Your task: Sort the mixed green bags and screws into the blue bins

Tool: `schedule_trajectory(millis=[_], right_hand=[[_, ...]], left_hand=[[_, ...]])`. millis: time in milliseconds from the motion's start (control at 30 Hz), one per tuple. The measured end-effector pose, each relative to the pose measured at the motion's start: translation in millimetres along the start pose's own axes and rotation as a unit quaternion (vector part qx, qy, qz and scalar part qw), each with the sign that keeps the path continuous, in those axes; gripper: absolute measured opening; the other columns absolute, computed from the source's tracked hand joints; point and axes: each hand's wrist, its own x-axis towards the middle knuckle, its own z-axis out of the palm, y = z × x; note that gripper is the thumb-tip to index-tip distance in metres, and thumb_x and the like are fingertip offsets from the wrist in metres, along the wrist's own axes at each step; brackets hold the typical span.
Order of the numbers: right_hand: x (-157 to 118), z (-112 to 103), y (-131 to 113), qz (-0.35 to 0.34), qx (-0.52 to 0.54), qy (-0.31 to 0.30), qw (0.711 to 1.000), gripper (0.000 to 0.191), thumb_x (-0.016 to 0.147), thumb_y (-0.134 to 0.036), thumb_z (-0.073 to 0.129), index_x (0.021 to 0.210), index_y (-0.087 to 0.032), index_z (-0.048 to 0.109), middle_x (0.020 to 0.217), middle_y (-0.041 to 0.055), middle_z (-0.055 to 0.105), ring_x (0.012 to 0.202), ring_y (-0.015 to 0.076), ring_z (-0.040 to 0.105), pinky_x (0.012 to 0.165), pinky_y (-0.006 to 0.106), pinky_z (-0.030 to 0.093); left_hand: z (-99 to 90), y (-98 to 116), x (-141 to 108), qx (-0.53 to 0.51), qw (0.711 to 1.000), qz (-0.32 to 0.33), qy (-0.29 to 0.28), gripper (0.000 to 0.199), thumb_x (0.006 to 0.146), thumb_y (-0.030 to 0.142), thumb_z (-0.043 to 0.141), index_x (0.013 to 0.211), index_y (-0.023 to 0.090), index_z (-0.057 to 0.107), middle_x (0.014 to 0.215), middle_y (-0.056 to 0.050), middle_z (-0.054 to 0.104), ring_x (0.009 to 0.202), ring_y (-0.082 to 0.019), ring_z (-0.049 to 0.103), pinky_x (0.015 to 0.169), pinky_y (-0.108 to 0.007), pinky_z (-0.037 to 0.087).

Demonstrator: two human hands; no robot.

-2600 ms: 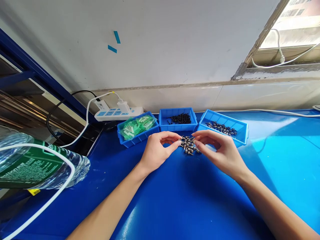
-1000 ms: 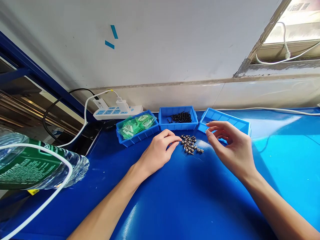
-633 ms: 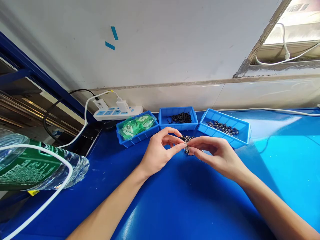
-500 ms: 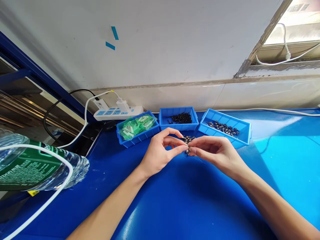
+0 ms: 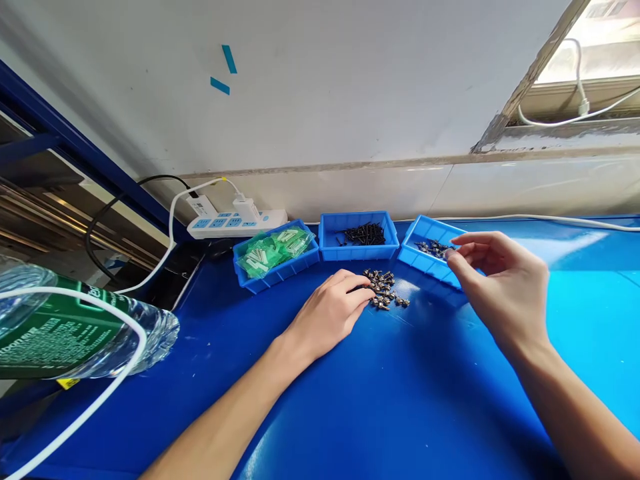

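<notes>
My left hand [image 5: 333, 307] reaches to the left edge of a small pile of metal screws [image 5: 383, 288], which seem to carry nuts or washers. Its fingers are apart and slightly bent, with their tips touching the nearest pieces; the thumb is mostly hidden. Raised over the right blue bin [image 5: 427, 265] is my right hand [image 5: 500, 287], its thumb and index tips close together with a small gap. I see nothing between them. Small dark metal parts [image 5: 434, 249] lie in that bin, partly covered by the hand.
A middle bin [image 5: 357, 254] holds black screws [image 5: 367, 234]. The left bin [image 5: 280, 274] has green-and-clear plastic packets [image 5: 273, 251]. Behind it lies a power strip [image 5: 240, 225] with cables. A large water bottle [image 5: 75, 330] and a white cable [image 5: 135, 363] occupy the left side.
My hands, fingertips together over the pile before, have parted. The left has lowered onto the pile's left edge; the right has moved right and up to the right bin. More of the pile shows.
</notes>
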Motion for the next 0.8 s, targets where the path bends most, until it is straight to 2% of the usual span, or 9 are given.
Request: schedule_trajectory(millis=[133, 233, 367, 500, 700, 800], right_hand=[[-4, 2, -6, -0.014, 0.028, 0.0, 0.999, 0.012, 0.076, -0.028, 0.075, 0.087, -0.026, 0.071, 0.068, -0.0012, 0.068, 0.057, 0.0165, 0.062, 0.054, 0.03, 0.054], [-9, 5, -11, -0.038, 0.043, -0.005, 0.998, 0.01, 0.08, -0.027, 0.073, 0.09, -0.027, 0.07, 0.071, -0.0008, 0.069, 0.06, 0.0167, 0.064, 0.058, 0.031, 0.057], [-14, 8, -11, -0.044, 0.059, -0.024, 0.997, 0.007, 0.083, -0.028, 0.072, 0.09, -0.026, 0.071, 0.074, 0.0001, 0.07, 0.061, 0.0167, 0.064, 0.058, 0.031, 0.058], [-17, 10, -10, -0.044, 0.063, -0.052, 0.996, 0.006, 0.083, -0.026, 0.072, 0.089, -0.025, 0.071, 0.076, 0.0008, 0.071, 0.062, 0.0164, 0.065, 0.059, 0.03, 0.057], [-19, 12, -10, -0.051, 0.062, -0.068, 0.994, 0.003, 0.084, -0.025, 0.071, 0.087, -0.025, 0.071, 0.077, 0.001, 0.072, 0.061, 0.0159, 0.064, 0.06, 0.03, 0.058], [-20, 13, -10, -0.059, 0.058, -0.077, 0.994, 0.003, 0.085, -0.026, 0.071, 0.087, -0.025, 0.071, 0.079, 0.0015, 0.073, 0.061, 0.0157, 0.064, 0.059, 0.03, 0.057]], left_hand=[[-1.6, -1, 0, 0.0, 1.0, -0.015, 0.015, 0.017, 0.099, 0.01, 0.062, 0.101, 0.017, 0.077, 0.112, -0.01, 0.078, 0.102, -0.023, 0.073, 0.087, -0.037, 0.064], [-6.1, 0, 2, 0.004, 0.999, -0.041, 0.006, 0.015, 0.098, 0.01, 0.062, 0.096, 0.018, 0.075, 0.103, -0.007, 0.078, 0.095, -0.022, 0.073, 0.085, -0.036, 0.063], [-10.5, -1, 4, -0.022, 0.996, -0.084, 0.004, 0.014, 0.095, 0.008, 0.065, 0.096, 0.019, 0.073, 0.099, -0.005, 0.077, 0.088, -0.02, 0.074, 0.082, -0.033, 0.062], [-11.2, -2, 5, -0.048, 0.994, -0.097, 0.008, 0.015, 0.093, 0.006, 0.066, 0.091, 0.018, 0.074, 0.095, -0.005, 0.077, 0.083, -0.019, 0.075, 0.079, -0.03, 0.061], [-14.6, -1, 6, -0.078, 0.989, -0.127, 0.008, 0.016, 0.088, 0.007, 0.072, 0.096, 0.02, 0.076, 0.088, -0.002, 0.077, 0.075, -0.017, 0.073, 0.072, -0.028, 0.061], [-17.1, 0, 8, -0.117, 0.982, -0.142, 0.032, 0.015, 0.087, 0.008, 0.073, 0.096, 0.019, 0.077, 0.088, -0.002, 0.078, 0.073, -0.016, 0.072, 0.072, -0.028, 0.062]])
